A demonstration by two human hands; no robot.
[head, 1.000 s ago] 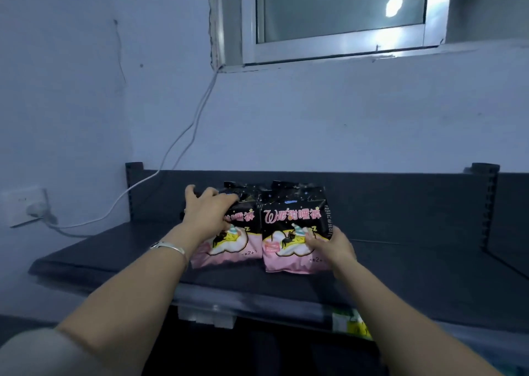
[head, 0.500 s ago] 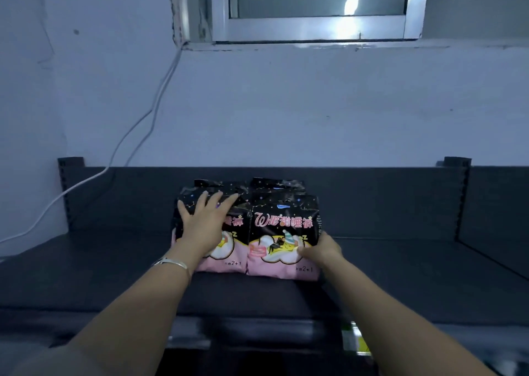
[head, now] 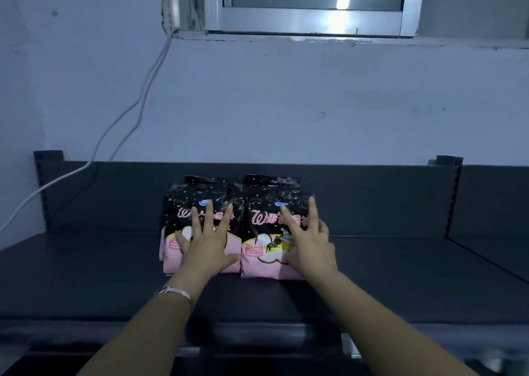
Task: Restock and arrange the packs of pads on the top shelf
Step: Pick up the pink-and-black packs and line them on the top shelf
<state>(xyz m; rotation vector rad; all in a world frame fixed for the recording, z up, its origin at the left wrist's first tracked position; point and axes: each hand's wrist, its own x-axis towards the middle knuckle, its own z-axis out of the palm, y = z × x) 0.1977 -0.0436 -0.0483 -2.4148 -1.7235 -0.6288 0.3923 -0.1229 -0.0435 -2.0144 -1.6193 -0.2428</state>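
Observation:
Two black-and-pink packs of pads stand side by side on the dark top shelf [head: 400, 275], with more packs partly hidden behind them. My left hand [head: 207, 242] lies flat with spread fingers against the front of the left pack [head: 177, 218]. My right hand [head: 307, 239] presses flat, fingers straight, on the front of the right pack [head: 262, 244].
The shelf's dark back panel [head: 372, 198] rises behind the packs, with slotted uprights [head: 452, 195] at both ends. A white cable [head: 126, 118] hangs down the wall at left. A window [head: 315, 3] sits above. Bare shelf surface lies left and right of the packs.
My left hand slid down from the left pack's top to its front. My right hand moved from the right pack's lower corner onto its face, fingers straightened. The view shifted left.

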